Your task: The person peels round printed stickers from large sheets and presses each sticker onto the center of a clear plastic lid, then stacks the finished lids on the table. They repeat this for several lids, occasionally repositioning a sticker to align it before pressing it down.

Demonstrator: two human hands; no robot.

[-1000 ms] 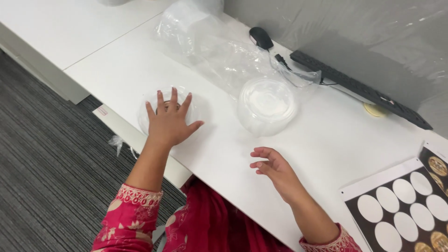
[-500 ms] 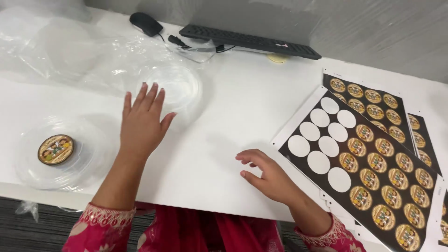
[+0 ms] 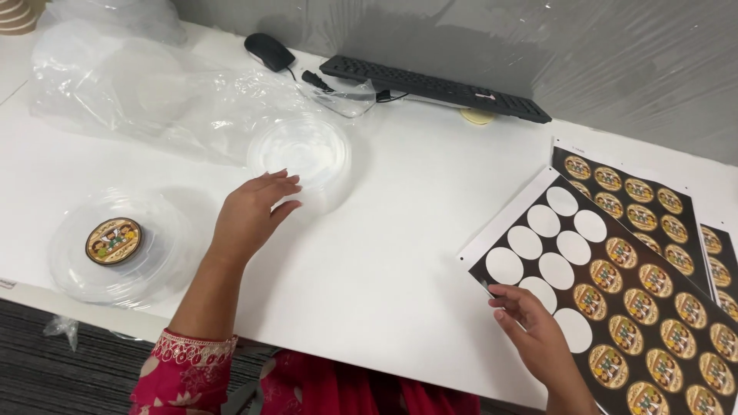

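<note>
My left hand (image 3: 250,215) hovers over the white table, fingers apart, its tips close to a stack of clear round plastic lids (image 3: 301,151). It holds nothing. My right hand (image 3: 530,327) rests on a black sticker sheet (image 3: 615,284) with round gold stickers and several empty white circles; its fingertips touch the sheet near an empty circle. To the left lies a clear lid with a round sticker on it (image 3: 114,240).
A black keyboard (image 3: 434,87) and mouse (image 3: 269,51) lie at the back. Crumpled clear plastic bags (image 3: 131,84) hold more lids at the back left. More sticker sheets (image 3: 630,188) lie at the right. The table's front edge (image 3: 307,346) runs near my body.
The view swung right. My left hand left the stickered lid and moved toward the stack of clear lids. My right hand reached to the sticker sheet.
</note>
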